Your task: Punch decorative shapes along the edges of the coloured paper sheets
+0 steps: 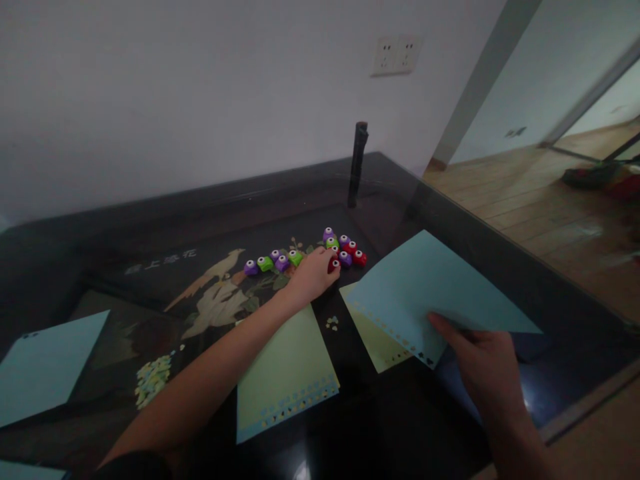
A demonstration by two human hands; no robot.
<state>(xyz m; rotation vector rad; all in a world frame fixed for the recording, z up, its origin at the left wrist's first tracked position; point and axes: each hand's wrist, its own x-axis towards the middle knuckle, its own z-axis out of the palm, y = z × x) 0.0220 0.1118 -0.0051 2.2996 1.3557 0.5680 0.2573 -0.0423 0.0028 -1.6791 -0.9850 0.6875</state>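
My left hand (314,275) reaches across the table with its fingers closed on a red craft punch (335,266) that has a white eye-like button. Right beside those fingers sit more small punches, among them a green punch (332,244) and a purple punch (345,258). Between finger and thumb, my right hand (483,360) grips a light blue paper sheet (445,287), raised at a tilt, with rows of small punched holes along its lower left edge. Partly under it lies a yellow-green sheet (375,340). My left forearm crosses over another yellow-green sheet (290,360), which overlaps a blue one.
A row of purple and green punches (273,261) runs left of my hand. Punched-out paper bits form a pile (153,379) and a small cluster (332,323). A blue sheet (55,363) lies at the left. A black post (357,163) stands at the back by the wall.
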